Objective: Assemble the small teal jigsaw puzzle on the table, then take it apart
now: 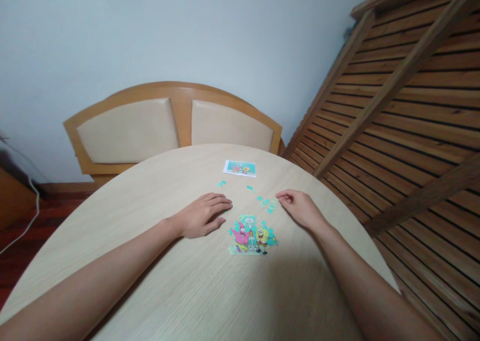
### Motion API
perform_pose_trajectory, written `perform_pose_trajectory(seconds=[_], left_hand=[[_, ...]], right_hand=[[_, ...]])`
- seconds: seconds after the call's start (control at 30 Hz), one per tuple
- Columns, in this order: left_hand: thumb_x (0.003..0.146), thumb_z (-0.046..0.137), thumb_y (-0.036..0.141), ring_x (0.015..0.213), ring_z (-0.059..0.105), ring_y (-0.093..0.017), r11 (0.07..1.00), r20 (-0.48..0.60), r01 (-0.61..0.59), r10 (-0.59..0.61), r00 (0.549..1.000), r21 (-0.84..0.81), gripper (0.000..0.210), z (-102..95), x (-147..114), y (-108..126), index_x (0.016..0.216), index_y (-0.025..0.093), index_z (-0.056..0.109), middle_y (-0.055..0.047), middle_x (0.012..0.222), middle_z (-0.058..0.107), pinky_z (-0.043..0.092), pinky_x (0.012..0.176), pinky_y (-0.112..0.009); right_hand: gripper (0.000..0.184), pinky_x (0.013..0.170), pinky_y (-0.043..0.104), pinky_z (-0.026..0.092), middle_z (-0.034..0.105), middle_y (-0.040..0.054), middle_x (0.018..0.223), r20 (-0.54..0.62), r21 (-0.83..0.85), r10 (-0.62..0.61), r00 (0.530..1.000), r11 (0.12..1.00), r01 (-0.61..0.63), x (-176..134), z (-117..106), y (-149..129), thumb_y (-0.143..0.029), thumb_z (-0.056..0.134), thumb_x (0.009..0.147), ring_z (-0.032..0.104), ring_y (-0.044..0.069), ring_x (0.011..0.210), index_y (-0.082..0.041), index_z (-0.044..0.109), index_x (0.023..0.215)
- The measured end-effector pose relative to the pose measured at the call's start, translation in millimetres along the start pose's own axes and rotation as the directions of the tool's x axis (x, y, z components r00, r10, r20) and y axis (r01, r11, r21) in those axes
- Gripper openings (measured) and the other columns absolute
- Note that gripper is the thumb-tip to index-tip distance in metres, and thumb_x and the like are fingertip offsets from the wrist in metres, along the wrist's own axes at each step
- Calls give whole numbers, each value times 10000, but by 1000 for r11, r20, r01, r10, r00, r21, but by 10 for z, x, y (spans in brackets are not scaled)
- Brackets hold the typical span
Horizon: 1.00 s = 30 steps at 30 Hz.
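Note:
A partly joined jigsaw puzzle [247, 236] with cartoon figures lies on the table between my hands. My left hand [204, 215] rests palm down left of it, fingers stretched out; a bit of teal shows by its fingertips, perhaps a puzzle piece under them. Beyond the puzzle, several loose teal puzzle pieces [265, 202] are scattered. Just right of them is my right hand [300, 208], with its fingers curled and thumb and forefinger close together. Whatever that pinch holds, if anything, is too small to make out.
A picture card [240, 168] with the same cartoon figures lies farther back on the round wooden table [157, 281]. A few teal pieces [221, 183] sit in front of it. Behind the table stands a padded headboard [129, 131]; wooden slats [405, 101] lean at right.

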<state>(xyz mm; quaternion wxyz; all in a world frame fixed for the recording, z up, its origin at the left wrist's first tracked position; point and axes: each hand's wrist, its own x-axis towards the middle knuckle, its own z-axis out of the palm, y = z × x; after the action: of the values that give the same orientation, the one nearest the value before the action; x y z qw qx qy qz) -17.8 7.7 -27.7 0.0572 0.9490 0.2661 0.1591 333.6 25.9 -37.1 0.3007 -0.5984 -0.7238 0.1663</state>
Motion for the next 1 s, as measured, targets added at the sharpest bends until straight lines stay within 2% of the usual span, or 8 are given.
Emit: perform_pose_trajectory(seconds=[0.13,0.33,0.43,0.57,0.63,0.77,0.83,1.0], left_hand=[[1000,452,322,1281,528,-259,998,-63,42,-45,997,-43,378,28,-14,-12,1351,201,520,-124,1365,579,432,1111,-455],[987,467,301,1257,534,-273,997,-96,65,-69,993,-41,351,48,-34,-18,1316,202,540,-130,1359,570,439,1095,-471],[988,468,292,1260,531,-268,998,-90,54,-57,994,-33,349,35,-30,-12,1315,196,539,-132,1361,566,437,1098,-461],[995,446,278,1266,534,-257,1000,-81,-4,2,997,-17,346,-18,-8,28,1323,224,539,-110,1370,572,435,1094,-464],[994,430,268,1275,536,-254,998,-58,-64,63,996,-17,361,-47,14,90,1338,255,539,-86,1386,578,426,1102,-475],[967,436,239,1346,489,-260,971,26,-231,233,972,-59,442,-54,60,300,1399,282,518,-54,1455,552,390,1148,-461],[945,458,242,1367,471,-273,959,64,-277,281,958,-64,465,-33,73,394,1403,285,527,-46,1485,527,377,1160,-464],[923,501,280,1344,494,-288,961,100,-269,274,957,-57,461,-4,75,428,1381,264,551,-57,1489,522,360,1166,-472]], right_hand=[[225,777,307,541,763,74,894,62,84,-80,995,994,75,-6,31,-14,-288,588,876,699,193,825,-161,734,991],[232,816,331,538,762,83,929,-7,82,-76,997,994,76,9,25,5,-284,591,898,701,201,859,-164,717,1051],[224,842,340,544,768,78,975,25,83,-113,993,990,111,-5,27,-27,-274,565,918,706,207,894,-184,734,1035],[265,905,351,531,756,67,1031,99,-17,-242,965,969,245,-20,44,-49,-199,525,923,694,217,978,-220,775,1008],[295,911,356,525,747,69,1029,107,-102,-263,959,956,274,-15,35,-26,-162,514,916,687,219,982,-230,784,1013],[260,897,357,516,753,65,1020,80,-263,-218,973,936,232,-13,-30,-3,-171,548,894,685,228,967,-225,781,996],[207,880,356,510,759,65,1014,74,-347,-182,981,917,196,-31,-68,-44,-209,583,880,687,237,953,-223,776,956],[136,776,365,495,762,98,923,39,-494,-66,997,866,77,-108,-108,-210,-269,621,855,697,269,872,-215,743,829]])
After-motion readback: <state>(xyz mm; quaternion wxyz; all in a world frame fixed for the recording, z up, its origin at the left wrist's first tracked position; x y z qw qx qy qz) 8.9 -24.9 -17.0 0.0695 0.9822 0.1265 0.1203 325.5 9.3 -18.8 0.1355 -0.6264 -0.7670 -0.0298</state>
